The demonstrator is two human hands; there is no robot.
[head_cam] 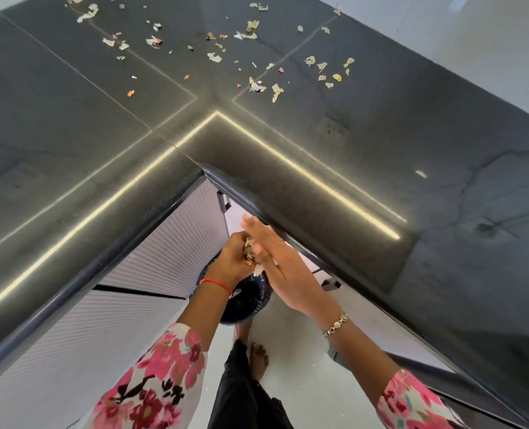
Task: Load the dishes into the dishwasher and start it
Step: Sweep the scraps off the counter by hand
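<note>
The left hand (230,258) is cupping a clump of scraps (249,249) in curled fingers, just off the inner corner of the dark desk (71,150). The right hand (283,267), fingers straight, is pressing flat against the same clump. A black-lined bin (244,305) is standing on the floor (303,382) directly beneath both hands. Loose scraps (277,91) are lying scattered on the desk well beyond the hands. A red thread (216,283) is circling the left wrist, a bracelet (337,325) the right.
</note>
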